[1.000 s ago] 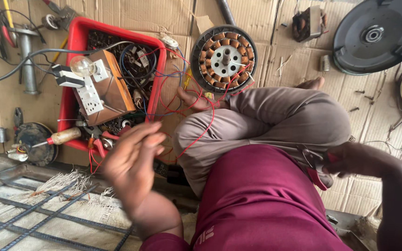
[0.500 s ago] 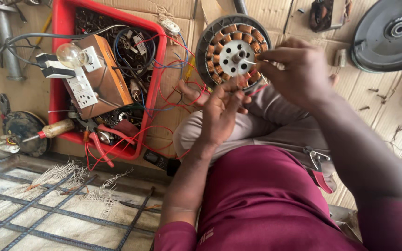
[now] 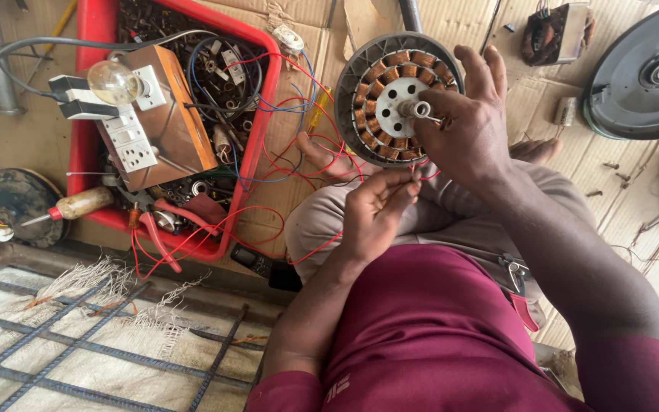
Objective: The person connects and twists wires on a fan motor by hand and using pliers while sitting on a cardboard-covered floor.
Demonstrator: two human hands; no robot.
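The right hand [image 3: 470,126] grips the round grey motor stator with copper windings [image 3: 390,99] over the lap, tilting its face upward, so the left hand [image 3: 375,210], fingers pinched narrow, can hold its thin red wires [image 3: 306,149].

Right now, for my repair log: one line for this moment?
right hand: grips motor stator | left hand: pinches red wires | red crate: beside

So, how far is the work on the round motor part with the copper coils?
Already done: the stator is out of its housing, and a dark round cover lies apart. In hand: the right hand grips the stator at its shaft while the left hand pinches the red wires below. Left: the wires hang loose, unconnected.
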